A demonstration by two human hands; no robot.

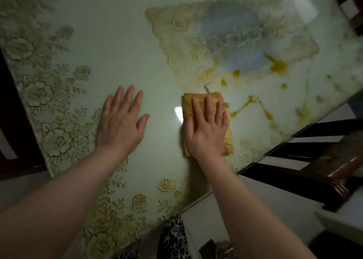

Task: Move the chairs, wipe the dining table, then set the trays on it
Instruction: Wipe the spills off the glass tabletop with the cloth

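Observation:
A glass-topped dining table with a pale floral cloth under the glass fills the view. My right hand presses flat with straight fingers on a folded yellow cloth lying on the glass. My left hand rests flat on the table, fingers spread, to the left of the cloth. Yellow smears and blots mark the glass beyond and to the right of the cloth. No trays are in view.
A dark wooden chair stands just off the table's right edge. Another dark chair back shows at the top right corner. The pale floor lies below the near edge, with patterned clothing at the bottom.

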